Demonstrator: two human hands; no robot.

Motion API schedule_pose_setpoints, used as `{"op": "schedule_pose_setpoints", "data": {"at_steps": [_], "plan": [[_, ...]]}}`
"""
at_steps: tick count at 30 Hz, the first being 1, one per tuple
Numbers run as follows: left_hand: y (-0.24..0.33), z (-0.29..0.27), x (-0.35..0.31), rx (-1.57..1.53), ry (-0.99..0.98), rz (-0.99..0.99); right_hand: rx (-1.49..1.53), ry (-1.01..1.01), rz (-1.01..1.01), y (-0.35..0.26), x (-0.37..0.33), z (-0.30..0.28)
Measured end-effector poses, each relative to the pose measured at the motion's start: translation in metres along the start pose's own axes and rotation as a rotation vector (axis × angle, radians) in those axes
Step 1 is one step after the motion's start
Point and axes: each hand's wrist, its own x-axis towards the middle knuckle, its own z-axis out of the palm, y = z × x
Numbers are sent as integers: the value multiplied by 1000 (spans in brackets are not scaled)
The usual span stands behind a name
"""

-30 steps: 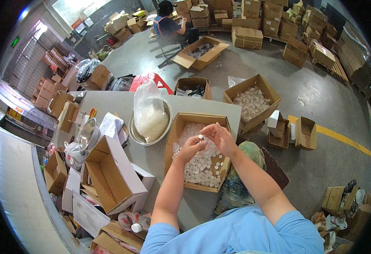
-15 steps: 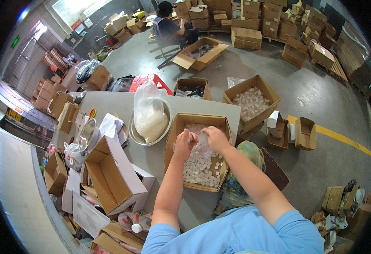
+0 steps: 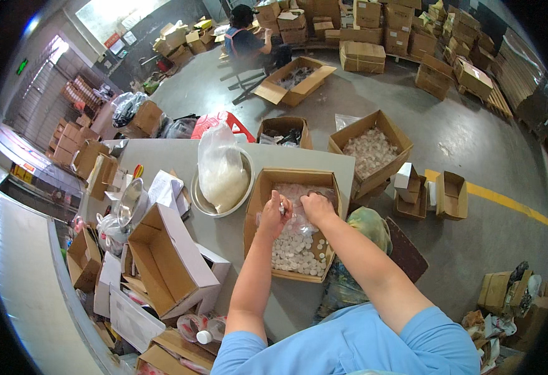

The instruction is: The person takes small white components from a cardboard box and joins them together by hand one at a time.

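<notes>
Both my hands are over an open cardboard box [image 3: 255, 237] on the grey table. Small round white discs [image 3: 296, 255] lie loose in its near part, and clear plastic bags [image 3: 299, 223] are heaped toward its far part. My left hand [image 3: 276, 212] is closed near the box's left wall, thumb up, with something small and pale in its fingers that I cannot make out. To its right, my right hand [image 3: 318, 208] is closed among the bags, its fingers curled down. What its fingertips grip is hidden.
A metal bowl [image 3: 249, 194] holds a bag of white material [image 3: 224, 178] left of the box. An open white-sided carton [image 3: 171, 262] stands nearer left. Beyond the table's right edge is a carton of small bagged pieces [image 3: 369, 150]. A co-worker [image 3: 249, 44] sits far back.
My right hand has shifted slightly right and down into the bags, its fingers curling under. My left hand stays nearly in place, turned slightly more upright.
</notes>
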Motion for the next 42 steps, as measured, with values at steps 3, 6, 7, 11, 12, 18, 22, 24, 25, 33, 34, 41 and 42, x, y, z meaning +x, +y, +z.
{"op": "schedule_pose_setpoints", "data": {"at_steps": [3, 6, 7, 11, 12, 18, 22, 24, 25, 33, 34, 41, 42], "plan": [[1, 0, -1, 25, 34, -58, 69, 55, 37, -6, -2, -10], [1, -2, 0, 109, 5, -91, 404, 300, -81, -5, -3, -18], [-1, -5, 0, 143, -4, -97, 559, 237, -110, -9, -4, -26], [-6, -7, -1, 204, 8, -154, 970, 3, -202, -10, -7, -43], [-4, 0, -3, 215, 48, -168, 969, -51, -226, -8, -7, -41], [-2, -4, -4, 251, -13, -218, 680, 75, -465, -9, -11, -36], [2, 3, -7, 287, 8, -257, 624, 83, -525, -5, -13, -33], [1, 7, -8, 269, 28, -254, 634, 101, -513, -5, -13, -33], [-1, 11, -8, 224, 55, -237, 673, 111, -496, -7, -14, -35], [-1, -3, 2, 426, -18, 173, 786, 74, -134, -7, -13, -47], [1, -1, 0, 445, 6, 179, 800, 86, -119, -7, -13, -48], [1, 0, -1, 563, 19, 172, 788, 54, -106, 0, -10, -41], [-1, -2, -1, 584, 12, 190, 738, 12, -115, 0, -10, -41]]}}
